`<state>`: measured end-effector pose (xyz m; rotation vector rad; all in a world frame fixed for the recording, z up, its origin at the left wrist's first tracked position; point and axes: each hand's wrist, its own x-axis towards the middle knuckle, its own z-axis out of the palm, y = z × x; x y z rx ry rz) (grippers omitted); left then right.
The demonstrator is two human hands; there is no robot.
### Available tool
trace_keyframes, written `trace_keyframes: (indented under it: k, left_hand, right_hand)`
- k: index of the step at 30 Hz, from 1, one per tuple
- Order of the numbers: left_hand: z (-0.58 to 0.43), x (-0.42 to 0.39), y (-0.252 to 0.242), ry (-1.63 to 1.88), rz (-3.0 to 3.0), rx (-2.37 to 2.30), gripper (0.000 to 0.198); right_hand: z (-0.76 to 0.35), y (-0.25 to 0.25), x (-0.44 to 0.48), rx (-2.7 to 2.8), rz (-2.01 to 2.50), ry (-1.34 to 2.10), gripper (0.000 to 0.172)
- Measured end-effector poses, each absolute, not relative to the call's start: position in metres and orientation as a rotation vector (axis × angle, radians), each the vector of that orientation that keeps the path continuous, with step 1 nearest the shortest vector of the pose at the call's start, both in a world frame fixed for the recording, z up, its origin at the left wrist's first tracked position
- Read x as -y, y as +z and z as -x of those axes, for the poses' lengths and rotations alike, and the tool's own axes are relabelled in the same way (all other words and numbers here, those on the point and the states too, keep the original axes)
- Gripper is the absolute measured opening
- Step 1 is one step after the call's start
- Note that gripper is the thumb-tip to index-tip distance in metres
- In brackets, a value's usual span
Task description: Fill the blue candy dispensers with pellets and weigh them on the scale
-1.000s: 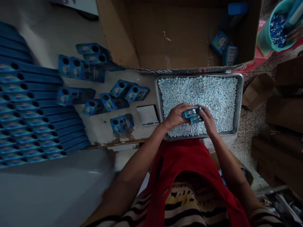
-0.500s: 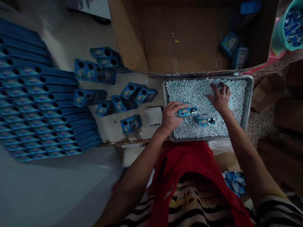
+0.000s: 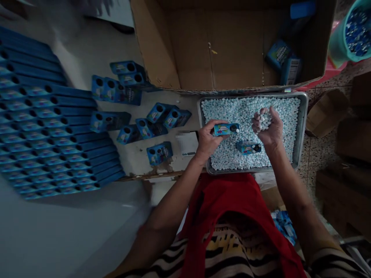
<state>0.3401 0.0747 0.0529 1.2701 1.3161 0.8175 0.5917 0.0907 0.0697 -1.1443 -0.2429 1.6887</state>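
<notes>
My left hand (image 3: 207,139) grips a small blue candy box (image 3: 226,129) by its left end, held level over the metal tray (image 3: 302,131). A white candy sits at the box's round hole. My right hand (image 3: 267,126) is cupped palm-up above the tray, closed around a handful of white candies (image 3: 264,119). A second blue box (image 3: 248,147) lies on the bed of candies between my hands, touched by neither.
Loose blue boxes (image 3: 159,153) with round holes lie scattered on the table left of the tray. Rows of flat blue packs (image 3: 43,127) cover the far left. An open cardboard carton (image 3: 232,42) holding a few boxes stands behind the tray. A teal tub (image 3: 352,34) is top right.
My right hand scooped candies from the tray and turned palm-up with them. My left hand lifted its box slightly. A second ago both hands held the two boxes together.
</notes>
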Motion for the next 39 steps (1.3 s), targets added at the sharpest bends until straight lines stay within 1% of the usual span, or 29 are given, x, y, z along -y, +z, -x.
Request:
trace_keyframes:
  k: [6, 10, 12, 15, 18, 20, 23, 25, 28, 32, 36, 39]
  left_hand:
    - [-0.344, -0.071, 0.056, 0.899, -1.12, -1.227, 0.042]
    - [-0.344, -0.065, 0.054, 0.948, -0.932, -1.181, 0.045]
    - [-0.346, -0.063, 0.051, 0.925, -0.89, -1.162, 0.048]
    - [-0.354, -0.06, 0.047, 0.896, -0.884, -1.121, 0.05]
    - [-0.36, -0.059, 0.049, 0.878, -1.016, -1.169, 0.051]
    - [-0.361, -0.06, 0.055, 0.853, -1.187, -1.25, 0.047]
    - [-0.358, -0.06, 0.064, 0.832, -1.379, -1.306, 0.038]
    - [-0.355, -0.059, 0.068, 0.814, -1.414, -1.301, 0.038]
    - [-0.353, -0.058, 0.068, 0.807, -1.395, -1.304, 0.039]
    - [-0.355, -0.06, 0.064, 0.823, -1.352, -1.332, 0.041]
    - [-0.353, -0.061, 0.062, 0.842, -1.257, -1.283, 0.04]
    - [-0.338, -0.052, 0.062, 0.881, -1.138, -1.306, 0.041]
  right_hand:
    - [-0.573, 0.092, -0.1, 0.009, 0.871, 1.702, 0.035]
    - [-0.565, 0.102, -0.101, -0.059, 0.869, 1.684, 0.028]
    - [-0.565, 0.102, -0.099, -0.093, 0.926, 1.643, 0.031]
    - [-0.567, 0.099, -0.095, -0.113, 1.002, 1.607, 0.041]
    - [-0.569, 0.101, -0.089, -0.048, 0.98, 1.622, 0.043]
    - [-0.565, 0.108, -0.087, 0.004, 0.96, 1.612, 0.042]
    - [-0.552, 0.123, -0.087, 0.084, 0.979, 1.55, 0.048]
    - [-0.539, 0.131, -0.087, 0.157, 1.015, 1.499, 0.051]
    - [-0.519, 0.134, -0.086, 0.259, 1.101, 1.427, 0.053]
    - [-0.514, 0.121, -0.088, 0.246, 1.152, 1.362, 0.056]
    - [-0.547, 0.107, -0.088, 0.112, 1.095, 1.474, 0.059]
    - [-0.577, 0.111, -0.072, 0.069, 1.162, 1.517, 0.053]
